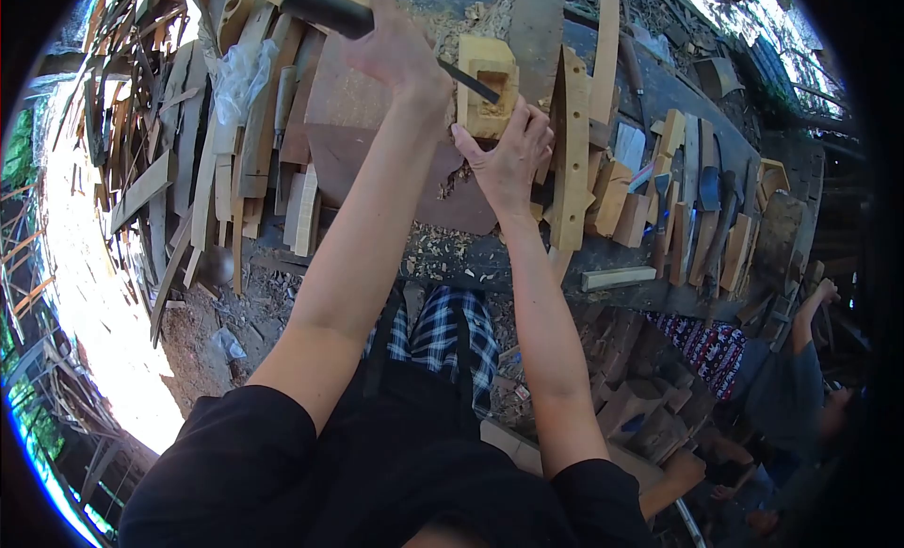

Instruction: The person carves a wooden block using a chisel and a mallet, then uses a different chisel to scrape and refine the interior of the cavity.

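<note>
My left hand (400, 58) is closed around a dark-handled tool that looks like a chisel (469, 81). Its black handle sticks out to the upper left, and my hand and wrist hide the middle. The narrow dark blade slants down to the right, with its tip in the rectangular recess of a yellowish wooden block (478, 124). My right hand (507, 162) grips the block's near right corner, thumb on the near side and fingers along the right. Beneath the block lies a brown board (377, 162) strewn with shavings.
Many wooden strips (202, 143) crowd the left. To the right stand a long beam with holes (571, 153), wood pieces, and several hand tools (708, 188). A plastic bag (243, 82) lies at upper left. Another person (786, 388) is at lower right.
</note>
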### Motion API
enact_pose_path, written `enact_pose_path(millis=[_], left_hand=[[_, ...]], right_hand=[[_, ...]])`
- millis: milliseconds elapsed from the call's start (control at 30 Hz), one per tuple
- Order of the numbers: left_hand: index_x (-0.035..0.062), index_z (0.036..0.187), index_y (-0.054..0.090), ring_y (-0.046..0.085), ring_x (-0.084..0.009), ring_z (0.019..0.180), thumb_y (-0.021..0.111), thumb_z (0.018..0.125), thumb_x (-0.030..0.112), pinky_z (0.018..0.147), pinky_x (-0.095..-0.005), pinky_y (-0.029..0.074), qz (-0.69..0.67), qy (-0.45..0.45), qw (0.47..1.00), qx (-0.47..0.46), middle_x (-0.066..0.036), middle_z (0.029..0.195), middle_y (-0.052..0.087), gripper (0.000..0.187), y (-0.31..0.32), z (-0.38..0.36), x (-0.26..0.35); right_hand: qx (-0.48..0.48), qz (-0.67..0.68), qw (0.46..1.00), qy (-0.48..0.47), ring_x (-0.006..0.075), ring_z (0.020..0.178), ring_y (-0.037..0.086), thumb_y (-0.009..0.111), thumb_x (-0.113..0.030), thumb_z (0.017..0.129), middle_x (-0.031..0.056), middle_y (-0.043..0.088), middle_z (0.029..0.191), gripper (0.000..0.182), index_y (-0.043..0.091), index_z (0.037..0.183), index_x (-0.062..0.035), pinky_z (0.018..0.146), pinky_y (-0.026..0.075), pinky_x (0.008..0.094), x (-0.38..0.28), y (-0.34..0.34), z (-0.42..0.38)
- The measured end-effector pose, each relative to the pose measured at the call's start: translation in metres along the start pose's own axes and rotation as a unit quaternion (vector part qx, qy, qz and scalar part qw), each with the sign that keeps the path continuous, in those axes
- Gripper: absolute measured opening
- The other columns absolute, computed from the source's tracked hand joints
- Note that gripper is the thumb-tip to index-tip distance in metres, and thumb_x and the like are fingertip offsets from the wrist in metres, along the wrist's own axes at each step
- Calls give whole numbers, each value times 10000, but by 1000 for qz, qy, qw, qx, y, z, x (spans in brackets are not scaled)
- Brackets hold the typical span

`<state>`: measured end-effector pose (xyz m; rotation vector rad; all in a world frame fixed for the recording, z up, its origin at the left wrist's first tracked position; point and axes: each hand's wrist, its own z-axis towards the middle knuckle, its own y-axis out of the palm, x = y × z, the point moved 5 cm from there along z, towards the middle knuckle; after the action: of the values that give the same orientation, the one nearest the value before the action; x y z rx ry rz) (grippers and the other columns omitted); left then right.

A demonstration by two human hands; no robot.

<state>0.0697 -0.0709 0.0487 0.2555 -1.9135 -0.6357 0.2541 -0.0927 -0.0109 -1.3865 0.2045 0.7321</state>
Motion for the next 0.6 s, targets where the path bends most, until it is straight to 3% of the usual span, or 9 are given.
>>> enact_pose_path(millis=[33, 67, 100, 167, 400, 467, 600], left_hand=[[60, 858, 463, 419, -104, 465, 674, 937, 204, 444, -282, 343, 5, 4, 996, -86, 5, 593, 471, 267, 14, -4, 9], [55, 778, 505, 451, -103, 458, 693, 915, 217, 443, -290, 362, 30, 26, 990, -135, 8, 563, 492, 283, 25, 0, 10], [55, 778, 505, 451, -103, 458, 693, 915, 217, 443, -290, 362, 31, 27, 990, -137, 8, 563, 492, 283, 32, 1, 8], [66, 726, 563, 447, -101, 512, 703, 948, 380, 470, -310, 363, 186, 39, 955, -230, 28, 606, 496, 409, 59, -6, -5], [58, 743, 594, 467, -94, 557, 748, 906, 408, 523, -306, 393, 311, 121, 909, -249, 26, 646, 531, 416, 81, -7, -30], [54, 752, 606, 483, -99, 562, 750, 901, 407, 529, -312, 407, 308, 60, 911, -266, 20, 650, 545, 410, 83, -2, -40], [52, 747, 608, 507, -111, 563, 748, 899, 389, 532, -321, 418, 312, 19, 902, -299, 4, 656, 565, 396, 95, 0, -49]], right_hand=[[1, -1, 1000, 2, 376, 1205, 389, 825, -519, 713, 163, 404, 1244, 954, 410, 1384, 18, 1007, 341, 543, 2, 0, 0], [4, -10, 1000, -3, 377, 1207, 389, 825, -513, 717, 166, 405, 1247, 951, 405, 1386, 16, 1006, 341, 544, 2, 1, 0], [8, -17, 1000, -9, 378, 1209, 388, 824, -508, 721, 169, 407, 1251, 947, 400, 1388, 14, 1005, 341, 545, 1, 1, -1], [2, -14, 1000, -2, 379, 1213, 388, 824, -504, 724, 172, 410, 1254, 945, 394, 1389, 12, 1004, 339, 547, -1, 1, -1], [-2, -10, 1000, 0, 377, 1213, 390, 833, -489, 716, 171, 419, 1267, 944, 385, 1389, -2, 997, 335, 556, -1, 1, -1], [1, -15, 1000, 0, 375, 1210, 391, 836, -484, 711, 169, 419, 1265, 944, 386, 1389, -5, 995, 336, 555, -1, 1, -1], [13, -21, 1000, -5, 367, 1200, 393, 841, -476, 699, 164, 419, 1259, 948, 388, 1389, -10, 993, 335, 548, -2, 2, -2]])
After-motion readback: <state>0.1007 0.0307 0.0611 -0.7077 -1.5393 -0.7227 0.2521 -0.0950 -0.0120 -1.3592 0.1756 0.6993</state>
